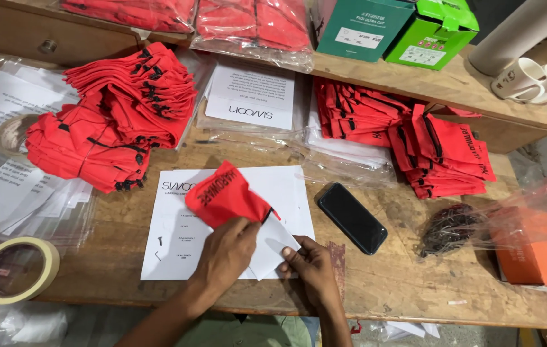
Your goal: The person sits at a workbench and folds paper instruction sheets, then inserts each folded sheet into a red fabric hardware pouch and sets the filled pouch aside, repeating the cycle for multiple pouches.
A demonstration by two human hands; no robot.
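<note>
1. The left hand [225,247] lies palm-down on a red pouch [224,195], fingers pressing its lower edge where it meets a folded white sheet [272,244]; whether it grips the pouch or only presses it, I cannot tell.
2. The right hand [309,263] pinches the sheet's lower right corner between thumb and fingers.
3. The pouch sits tilted on a larger printed white card [177,238], near the front middle of the wooden counter [402,283] (its upper corner points away from the person).
4. A black phone [352,217] lies face-up just right of the card, apart from both hands.
5. A heap of red pouches [112,115] is piled at the back left, and another stack [434,151] at the back right.
6. A tape roll [17,270] rests at the front left edge, on clear plastic sleeves.
7. A clear bag [453,228] with dark small parts lies right of the phone, beside an orange box [534,254].
8. Two green boxes [408,29] and white mugs [534,80] stand on the raised shelf behind.
</note>
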